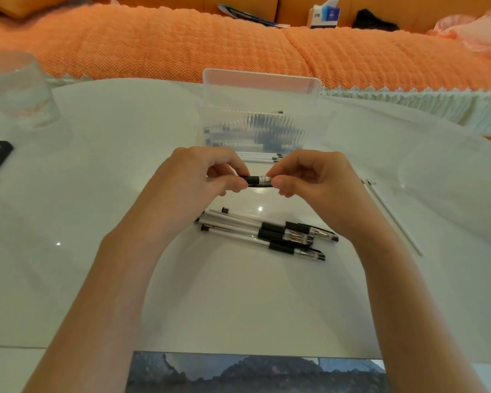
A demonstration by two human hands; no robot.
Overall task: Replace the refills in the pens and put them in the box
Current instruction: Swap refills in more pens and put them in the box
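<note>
Black-gripped pen (258, 181) sits between both hands: left hand (199, 177) pinches one end, right hand (315, 180) pinches the other.

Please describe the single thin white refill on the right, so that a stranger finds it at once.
Start at the white table. Right of the right hand, a thin white refill lies slanted. Unlike the refills in front of the clear box, it lies alone.

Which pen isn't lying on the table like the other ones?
The pen pinched between the left hand and the right hand, held up off the table. The other loose pens lie in a pile nearer the person, untouched.
</note>
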